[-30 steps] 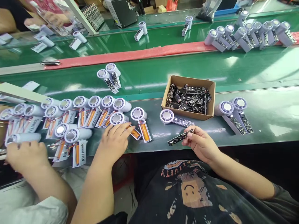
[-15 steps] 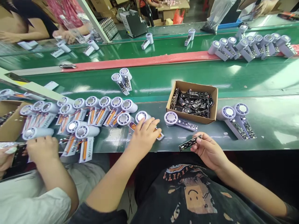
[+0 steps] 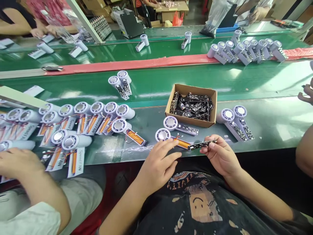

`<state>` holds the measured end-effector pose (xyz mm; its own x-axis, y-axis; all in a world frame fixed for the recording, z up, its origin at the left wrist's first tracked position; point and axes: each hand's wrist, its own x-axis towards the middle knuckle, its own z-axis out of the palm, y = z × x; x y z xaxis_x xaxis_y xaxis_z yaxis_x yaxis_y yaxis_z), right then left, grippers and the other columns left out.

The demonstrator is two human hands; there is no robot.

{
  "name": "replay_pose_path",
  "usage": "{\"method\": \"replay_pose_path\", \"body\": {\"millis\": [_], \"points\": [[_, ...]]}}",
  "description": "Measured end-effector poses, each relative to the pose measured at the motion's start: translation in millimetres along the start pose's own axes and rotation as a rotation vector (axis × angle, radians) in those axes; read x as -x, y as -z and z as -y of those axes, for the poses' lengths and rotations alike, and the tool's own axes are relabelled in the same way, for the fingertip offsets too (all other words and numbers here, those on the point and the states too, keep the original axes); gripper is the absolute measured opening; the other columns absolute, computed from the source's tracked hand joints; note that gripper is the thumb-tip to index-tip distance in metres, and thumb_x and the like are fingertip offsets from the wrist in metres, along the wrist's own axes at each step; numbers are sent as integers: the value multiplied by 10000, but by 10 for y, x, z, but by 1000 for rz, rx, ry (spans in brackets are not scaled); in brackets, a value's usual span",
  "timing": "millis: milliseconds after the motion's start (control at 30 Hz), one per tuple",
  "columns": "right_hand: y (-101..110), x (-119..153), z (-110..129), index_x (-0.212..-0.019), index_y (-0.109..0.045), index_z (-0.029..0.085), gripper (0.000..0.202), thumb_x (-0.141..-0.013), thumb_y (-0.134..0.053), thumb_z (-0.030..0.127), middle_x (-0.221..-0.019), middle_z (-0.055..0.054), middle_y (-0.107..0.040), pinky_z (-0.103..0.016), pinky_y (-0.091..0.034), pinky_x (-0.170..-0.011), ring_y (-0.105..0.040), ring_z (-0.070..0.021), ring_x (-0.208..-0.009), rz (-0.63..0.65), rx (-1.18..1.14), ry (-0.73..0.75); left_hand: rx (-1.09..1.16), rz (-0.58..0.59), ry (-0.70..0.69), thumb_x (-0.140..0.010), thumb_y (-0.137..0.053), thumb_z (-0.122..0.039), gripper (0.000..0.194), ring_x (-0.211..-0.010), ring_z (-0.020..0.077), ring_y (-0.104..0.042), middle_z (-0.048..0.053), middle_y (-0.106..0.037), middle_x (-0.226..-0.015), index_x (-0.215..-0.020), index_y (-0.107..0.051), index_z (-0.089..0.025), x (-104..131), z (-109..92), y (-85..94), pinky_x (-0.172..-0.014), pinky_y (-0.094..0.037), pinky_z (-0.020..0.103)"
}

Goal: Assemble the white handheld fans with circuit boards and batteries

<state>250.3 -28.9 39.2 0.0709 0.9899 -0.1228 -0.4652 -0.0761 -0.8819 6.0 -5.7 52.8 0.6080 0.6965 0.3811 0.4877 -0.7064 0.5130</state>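
My right hand (image 3: pixel 221 156) pinches a narrow black circuit board (image 3: pixel 201 145) just above the table's front edge. My left hand (image 3: pixel 158 164) rests its fingertips on a small white fan unit (image 3: pixel 163 134) with an orange battery (image 3: pixel 182 143), lying right in front of me. A second fan unit (image 3: pixel 170 122) with a board fitted lies just behind it. Behind that stands a cardboard box (image 3: pixel 190 121) holding several loose black circuit boards.
Several fan units with orange batteries (image 3: pixel 93 114) crowd the table to my left, where another person's hand (image 3: pixel 18 163) works. Two finished units (image 3: pixel 233 119) lie right of the box. More units (image 3: pixel 242 49) ride the green conveyor. Another person's arm (image 3: pixel 304 150) shows at right.
My left hand has dragged one fan unit with its battery from the left pile to the spot in front of me. My right hand has kept hold of the circuit board.
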Motion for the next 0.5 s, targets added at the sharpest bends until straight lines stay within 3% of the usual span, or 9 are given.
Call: {"method": "replay_pose_path", "body": {"millis": [67, 167, 200, 267, 333, 400, 500], "points": [[-75, 55, -49, -889, -642, 270, 50, -866, -664, 231, -874, 17, -628, -295, -590, -701, -672, -122, -722, 117, 195, 217, 326, -10, 228, -940, -568, -243, 205, -1145, 241, -634, 101, -688, -1214, -1130, -644, -234, 192, -51, 3, -1019, -488, 426], [-237, 96, -106, -913, -639, 254, 153, -863, -602, 114, -908, -24, -644, -288, -578, -767, -663, -141, -848, 479, 602, 559, 937, 98, 559, -876, -631, -536, 468, -1010, 258, -677, 129, -698, -1140, -1210, -599, -210, 384, -124, -198, -889, -538, 398], [-284, 96, -111, -937, -644, 245, 181, -858, -594, 90, -923, -35, -652, -287, -571, -803, -657, -144, -894, 617, 713, 639, 1105, 89, 658, -853, -637, -581, 509, -1005, 263, -675, 129, -695, -1131, -1191, -597, -204, 407, -139, -280, -876, -537, 399], [-340, 73, -101, -1003, -650, 224, 188, -867, -605, 102, -999, -62, -673, -326, -546, -903, -643, -166, -1005, 812, 863, 763, 1336, -54, 824, -848, -645, -544, 400, -972, 247, -674, 94, -702, -1052, -1062, -609, -209, 399, -143, -399, -859, -530, 390], [-336, 21, -79, -1058, -646, 211, 188, -891, -605, 134, -1084, -85, -679, -372, -514, -953, -618, -189, -1081, 822, 971, 849, 1434, -276, 889, -822, -665, -406, 225, -872, 208, -672, 32, -691, -867, -906, -583, -214, 347, -108, -426, -826, -523, 366], [-297, -59, -73, -1075, -647, 216, 200, -909, -574, 131, -1083, -79, -684, -372, -506, -913, -610, -188, -1040, 713, 1100, 888, 1468, -423, 877, -742, -668, -274, 168, -700, 157, -632, -32, -607, -674, -818, -530, -215, 290, -48, -375, -751, -516, 333], [-275, -216, -124, -1104, -667, 249, 268, -924, -528, 108, -1036, -61, -692, -363, -475, -852, -582, -195, -970, 605, 1370, 932, 1515, -462, 888, -682, -636, -221, 197, -527, 100, -514, -82, -486, -568, -826, -502, -216, 231, 18, -280, -624, -479, 284]]}}
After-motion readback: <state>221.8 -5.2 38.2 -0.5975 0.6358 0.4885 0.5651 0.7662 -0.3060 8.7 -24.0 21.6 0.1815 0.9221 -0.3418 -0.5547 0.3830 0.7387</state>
